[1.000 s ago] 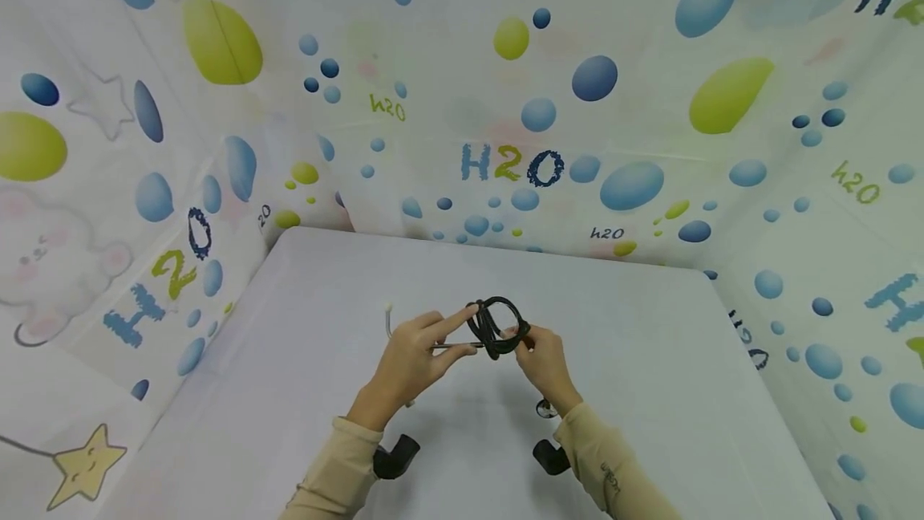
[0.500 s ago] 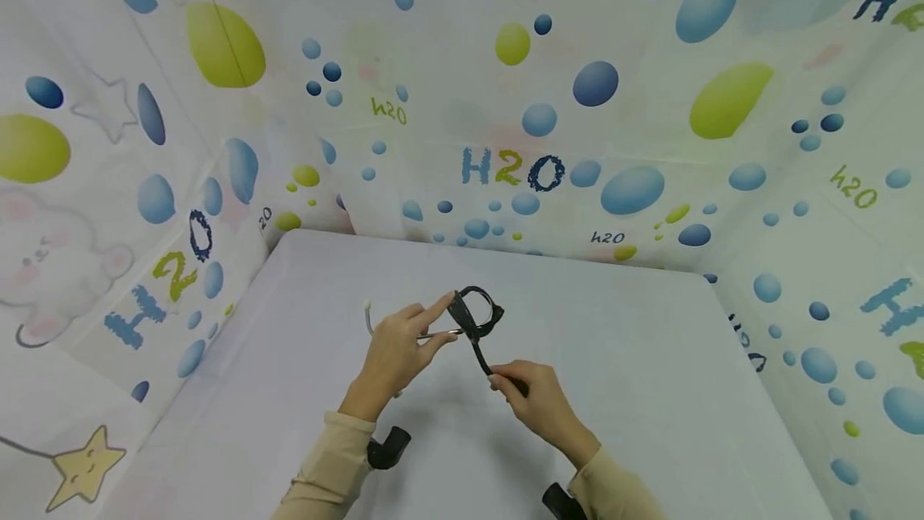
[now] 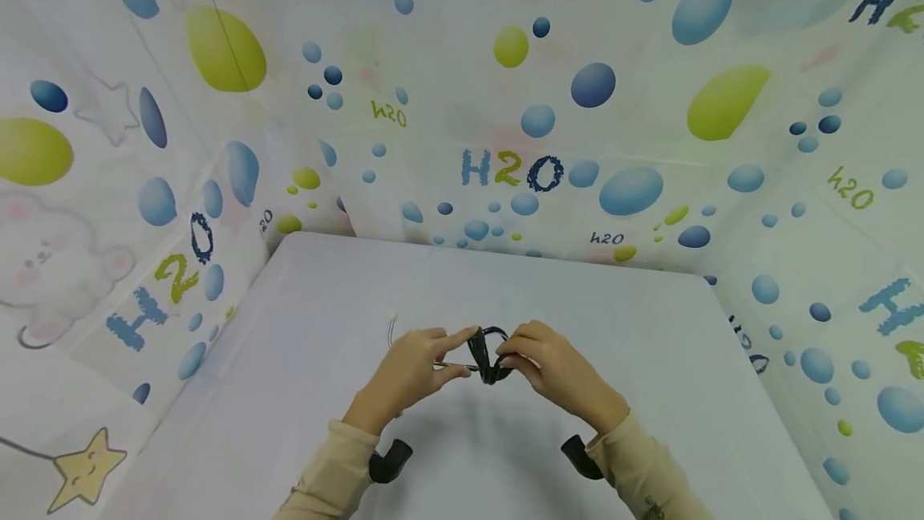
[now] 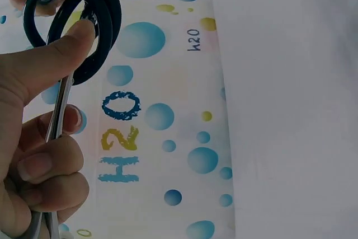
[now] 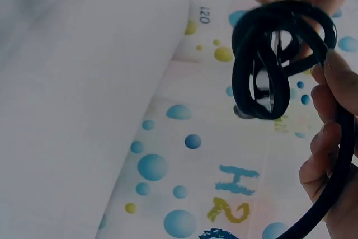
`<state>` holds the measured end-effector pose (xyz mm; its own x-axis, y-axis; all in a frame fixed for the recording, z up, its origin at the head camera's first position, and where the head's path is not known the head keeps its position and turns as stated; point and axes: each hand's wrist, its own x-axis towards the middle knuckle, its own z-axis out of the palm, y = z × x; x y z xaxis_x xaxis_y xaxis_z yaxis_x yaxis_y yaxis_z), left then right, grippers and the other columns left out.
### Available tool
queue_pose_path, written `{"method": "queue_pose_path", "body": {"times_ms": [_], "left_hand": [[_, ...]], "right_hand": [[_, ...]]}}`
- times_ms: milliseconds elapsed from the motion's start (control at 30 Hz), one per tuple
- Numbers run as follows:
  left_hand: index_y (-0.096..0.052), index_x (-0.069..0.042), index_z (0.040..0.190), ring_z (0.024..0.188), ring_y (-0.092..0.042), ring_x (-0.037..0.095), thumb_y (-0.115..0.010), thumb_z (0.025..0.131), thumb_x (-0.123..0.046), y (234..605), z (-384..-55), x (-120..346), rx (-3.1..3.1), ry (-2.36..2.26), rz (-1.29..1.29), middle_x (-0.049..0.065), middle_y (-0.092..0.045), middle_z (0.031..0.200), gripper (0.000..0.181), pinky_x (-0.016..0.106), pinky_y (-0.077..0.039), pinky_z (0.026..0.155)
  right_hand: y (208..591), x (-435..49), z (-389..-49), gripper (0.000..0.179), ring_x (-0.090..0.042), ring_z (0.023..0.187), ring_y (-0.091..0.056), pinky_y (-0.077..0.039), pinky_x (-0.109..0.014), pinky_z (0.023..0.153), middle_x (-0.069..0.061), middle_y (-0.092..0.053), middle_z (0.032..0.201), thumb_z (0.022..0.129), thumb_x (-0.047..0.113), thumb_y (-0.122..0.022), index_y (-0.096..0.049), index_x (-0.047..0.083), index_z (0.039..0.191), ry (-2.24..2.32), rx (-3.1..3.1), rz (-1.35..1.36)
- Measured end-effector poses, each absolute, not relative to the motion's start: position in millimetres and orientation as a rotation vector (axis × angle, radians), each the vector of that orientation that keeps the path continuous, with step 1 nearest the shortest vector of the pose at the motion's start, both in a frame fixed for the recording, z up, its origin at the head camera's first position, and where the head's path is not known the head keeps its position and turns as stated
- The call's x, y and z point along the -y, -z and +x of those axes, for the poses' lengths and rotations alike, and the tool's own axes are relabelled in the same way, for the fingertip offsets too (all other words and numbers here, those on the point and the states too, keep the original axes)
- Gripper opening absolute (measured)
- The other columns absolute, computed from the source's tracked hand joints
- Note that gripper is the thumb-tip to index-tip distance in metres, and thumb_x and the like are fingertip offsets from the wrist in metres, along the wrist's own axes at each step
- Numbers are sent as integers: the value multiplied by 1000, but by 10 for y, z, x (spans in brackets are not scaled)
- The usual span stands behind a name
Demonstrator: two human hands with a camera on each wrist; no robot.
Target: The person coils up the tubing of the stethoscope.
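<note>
A stethoscope is held in the air over the table, its black tubing (image 3: pixel 479 351) wound into a coil. In the left wrist view my left hand (image 4: pixel 47 160) curls its fingers round the metal ear tubes (image 4: pixel 58 113), and the thumb lies against the coil. One pale ear tip (image 3: pixel 392 317) sticks up behind that hand in the head view. My right hand (image 3: pixel 559 363) pinches the black tubing at the coil's right side. A free length of tubing (image 5: pixel 342 160) runs down past the right fingers in the right wrist view. The chest piece is hidden.
A white-covered table (image 3: pixel 613 327) lies under both hands. Printed cloth walls (image 3: pixel 433 127) stand at its back and sides. Black wrist-worn devices (image 3: pixel 391 461) show beneath the sleeves.
The right hand pulled a length of tubing down and right, then came back up to the coil. The left hand keeps its grip, shifting slightly. The chest piece has gone out of sight.
</note>
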<state>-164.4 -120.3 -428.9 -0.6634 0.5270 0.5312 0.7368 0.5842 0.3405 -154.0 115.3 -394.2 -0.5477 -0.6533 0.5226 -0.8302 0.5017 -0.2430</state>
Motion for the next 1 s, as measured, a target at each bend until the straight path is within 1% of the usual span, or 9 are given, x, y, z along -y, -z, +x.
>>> {"method": "queue_pose_path", "body": {"times_ms": [133, 300, 467, 633, 733, 833, 867, 900, 1000], "left_hand": [[-65, -11, 123, 55, -47, 4, -80, 74, -24, 4282, -1560, 1178, 2445, 802, -1121, -4, -53, 65, 52, 13, -39, 52], [-65, -13, 122, 55, -49, 3, -81, 73, -27, 4281, -1480, 1131, 2388, 826, -1245, -4, -52, 63, 53, 9, -39, 53], [-66, -11, 121, 57, -53, 2, -82, 72, -25, 4319, -1457, 1119, 2344, 871, -1281, -5, -51, 63, 53, 6, -40, 55], [-67, -11, 120, 59, -55, 2, -82, 72, -25, 4343, -1459, 1122, 2290, 902, -1312, -5, -53, 64, 53, 6, -40, 55], [-67, -10, 119, 58, -52, 1, -83, 71, -24, 4359, -1462, 1132, 2270, 943, -1296, -5, -54, 64, 53, 7, -39, 54], [-67, -9, 119, 57, -51, 1, -84, 70, -21, 4378, -1478, 1141, 2233, 1000, -1264, -4, -54, 64, 54, 8, -41, 55], [-66, -7, 119, 56, -49, 1, -84, 69, -20, 4380, -1489, 1147, 2217, 1017, -1250, -4, -54, 64, 54, 9, -41, 54], [-66, -6, 119, 56, -48, 1, -84, 69, -18, 4376, -1501, 1152, 2196, 1027, -1230, -4, -53, 63, 55, 9, -41, 54], [-65, -4, 120, 54, -42, 1, -84, 68, -17, 4345, -1563, 1180, 2155, 1005, -1145, -4, -48, 60, 57, 11, -38, 51]], "right_hand": [[3920, -1218, -1691, 15, -9, 75, -54, -47, -23, 66, 4, -63, 82, 76, 12, -77, -69, 9, 89, -882, 2481, 1301], [3948, -1274, -1865, 19, -7, 74, -59, -50, -26, 67, 2, -67, 80, 72, 20, -80, -69, 10, 85, -1206, 2618, 1234], [4092, -1325, -1989, 13, -8, 76, -62, -52, -29, 68, -6, -69, 84, 80, 11, -74, -71, 1, 88, -1571, 2638, 1291], [4259, -1392, -2062, 16, -5, 70, -58, -51, -26, 62, -5, -70, 87, 87, 6, -66, -69, -8, 95, -1831, 2566, 1348], [4309, -1393, -2036, 17, -5, 74, -61, -53, -30, 66, -10, -71, 89, 90, 4, -62, -69, -10, 97, -1804, 2574, 1292], [4412, -1368, -1975, 19, -9, 79, -66, -54, -34, 71, -20, -70, 87, 92, 2, -58, -69, -12, 97, -1807, 2547, 1206], [4443, -1351, -1946, 19, -9, 78, -65, -54, -34, 71, -21, -69, 84, 93, 1, -56, -68, -12, 95, -1808, 2526, 1181], [4509, -1345, -1934, 20, -9, 76, -65, -53, -29, 69, -21, -69, 82, 94, 3, -55, -69, -12, 93, -1820, 2504, 1160], [4585, -1275, -1826, 19, -13, 74, -66, -53, -28, 68, -23, -68, 81, 94, 0, -53, -67, -13, 93, -1870, 2454, 1086]]}}
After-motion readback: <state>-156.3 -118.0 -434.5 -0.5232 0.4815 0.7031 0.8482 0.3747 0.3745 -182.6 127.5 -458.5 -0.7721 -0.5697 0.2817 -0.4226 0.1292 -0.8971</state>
